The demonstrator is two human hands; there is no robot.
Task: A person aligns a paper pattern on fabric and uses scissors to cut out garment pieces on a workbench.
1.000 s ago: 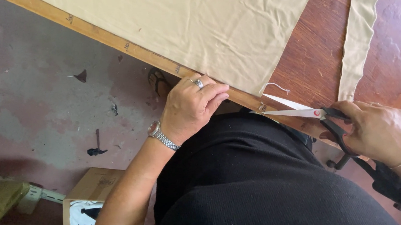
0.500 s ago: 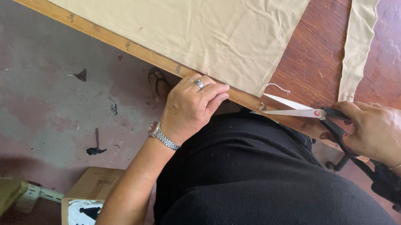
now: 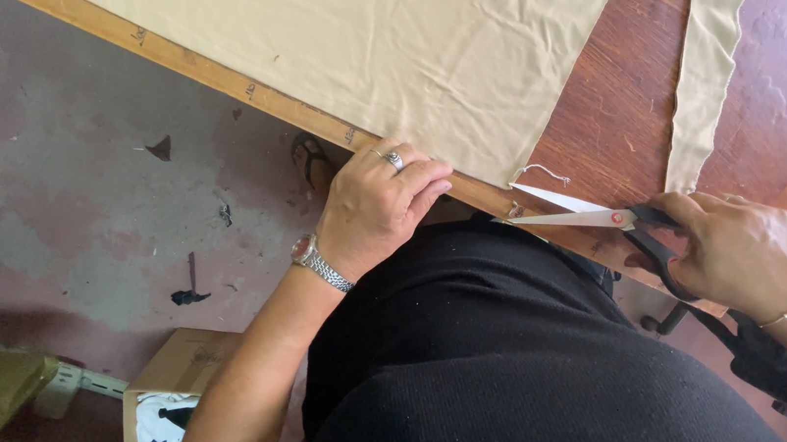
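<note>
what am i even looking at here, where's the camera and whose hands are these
The camera sits on a person's head and looks straight down, so the dark shape at the bottom is their own body in black clothes. Both hands are theirs. The left hand, with a ring and a wristwatch, rests on the near edge of a wooden table. The right hand holds scissors with black handles, blades open, tips at the corner of a large beige cloth spread on the table. A narrow strip of the same cloth lies to the right. Below left, on the floor, stands a cardboard box.

A tailoring workshop: large beige cotton cloth (image 3: 413, 41) on a brown wooden cutting table (image 3: 619, 116), scrap-littered concrete floor (image 3: 105, 204).
</note>
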